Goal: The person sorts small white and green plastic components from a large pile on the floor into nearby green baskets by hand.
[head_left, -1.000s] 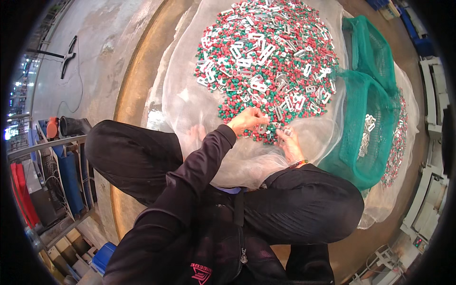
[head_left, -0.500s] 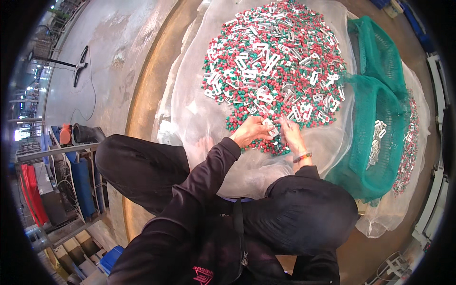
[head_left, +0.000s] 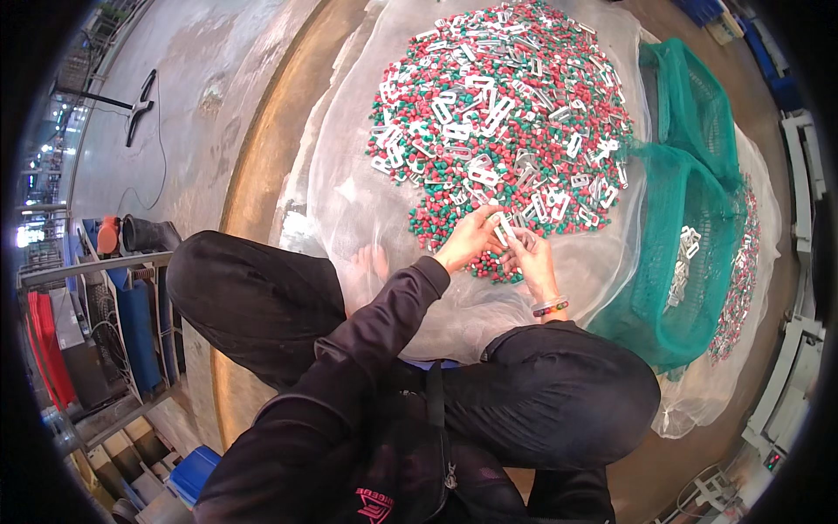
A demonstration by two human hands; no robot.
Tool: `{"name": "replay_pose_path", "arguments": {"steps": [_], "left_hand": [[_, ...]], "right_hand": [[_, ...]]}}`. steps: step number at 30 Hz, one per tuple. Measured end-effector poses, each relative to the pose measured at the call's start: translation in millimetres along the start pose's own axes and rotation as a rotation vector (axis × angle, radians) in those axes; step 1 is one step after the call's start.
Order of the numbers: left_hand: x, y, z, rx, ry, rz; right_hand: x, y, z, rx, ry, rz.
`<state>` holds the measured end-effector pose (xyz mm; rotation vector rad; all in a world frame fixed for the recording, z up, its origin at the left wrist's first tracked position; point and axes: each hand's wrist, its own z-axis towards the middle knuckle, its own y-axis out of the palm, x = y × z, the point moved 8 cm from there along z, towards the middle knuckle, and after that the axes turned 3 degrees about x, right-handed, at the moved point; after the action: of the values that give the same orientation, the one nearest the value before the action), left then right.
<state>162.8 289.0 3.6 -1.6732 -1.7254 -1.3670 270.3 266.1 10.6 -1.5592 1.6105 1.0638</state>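
Note:
Close together at the near edge of a large pile (head_left: 515, 113) of small red, green and white bead-like pieces, my two hands meet over one white oblong plastic piece (head_left: 504, 229). My left hand (head_left: 469, 241) pinches it from the left, fingers closed. From the right, my right hand (head_left: 533, 262), with a beaded bracelet at the wrist, has its fingers closed on the lower end. Many similar white slotted pieces (head_left: 481, 168) lie mixed through the pile. Some beads lie just beneath my hands.
Sheer white mesh cloth (head_left: 336, 188) lies under the pile. At the right, a green mesh-draped basket (head_left: 676, 336) holds several white pieces (head_left: 683, 262); another green basket (head_left: 707, 109) stands beyond it. A second bead pile (head_left: 745, 271) lies farther right. My crossed legs flank the near side.
The white piece has turned steeper between my hands. My right hand has come in closer and its fingers have closed onto the piece; the view has shifted slightly.

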Motion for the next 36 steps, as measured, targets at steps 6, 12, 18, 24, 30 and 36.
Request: {"name": "replay_pose_path", "arguments": {"steps": [6, 12, 18, 24, 30, 36], "left_hand": [[11.2, -10.5, -6.1, 0.026, 0.018, 0.231], [6.1, -2.3, 0.2, 0.027, -0.126, 0.346], [-23.5, -30.9, 14.8, 0.194, -0.062, 0.651], [-50.1, -7.5, 27.6, 0.392, 0.308, 1.344], [-39.8, -19.1, 42.9, 0.129, 0.04, 1.372], [-7.9, -41.9, 19.0, -0.067, -0.175, 0.611]], "right_hand": [[-8.7, 0.0, -2.8, 0.083, 0.019, 0.007], [-3.2, -17.4, -3.3, 0.136, -0.019, 0.013], [-6.0, -50.1, -11.4, 0.291, -0.118, 0.372], [0.1, -43.1, -7.0, 0.205, -0.088, 0.308], [-23.6, -57.0, -21.9, 0.165, -0.135, 0.679], [-6.5, -81.1, 7.1, -0.079, -0.134, 0.535]]}}
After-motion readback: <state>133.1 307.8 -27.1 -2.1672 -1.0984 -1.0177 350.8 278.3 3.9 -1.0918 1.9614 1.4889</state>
